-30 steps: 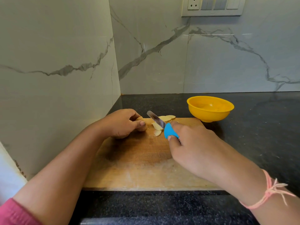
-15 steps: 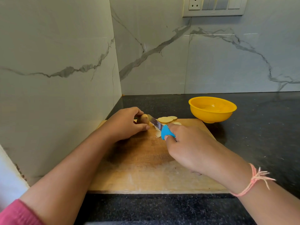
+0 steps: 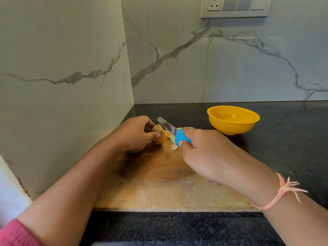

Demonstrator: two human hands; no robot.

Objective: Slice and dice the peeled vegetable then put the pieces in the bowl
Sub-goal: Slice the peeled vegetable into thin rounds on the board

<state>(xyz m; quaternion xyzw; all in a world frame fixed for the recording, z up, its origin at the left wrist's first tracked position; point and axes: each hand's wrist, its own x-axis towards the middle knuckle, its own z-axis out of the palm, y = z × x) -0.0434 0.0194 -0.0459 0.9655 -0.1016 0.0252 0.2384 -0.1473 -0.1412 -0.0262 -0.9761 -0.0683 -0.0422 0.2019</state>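
A peeled potato (image 3: 158, 134) rests on the wooden cutting board (image 3: 159, 189), held at its left end by my left hand (image 3: 134, 134). My right hand (image 3: 204, 153) grips a knife (image 3: 167, 127) by its blue handle; the blade is raised just right of the potato's cut face, tip pointing away to the back left. Thin pale slices (image 3: 173, 143) lie on the board beside the handle, partly hidden by my right hand. The yellow bowl (image 3: 232, 119) stands on the counter past the board's far right corner and looks empty.
The board lies on a dark speckled countertop (image 3: 284, 139) in a corner between two marble-look walls. The left wall (image 3: 62, 86) runs close beside my left arm. A socket and switch panel (image 3: 236, 6) is high on the back wall.
The knife has lifted from its low position among the slices and now sits above the board beside the potato. My left hand has shifted slightly and more of the potato shows.
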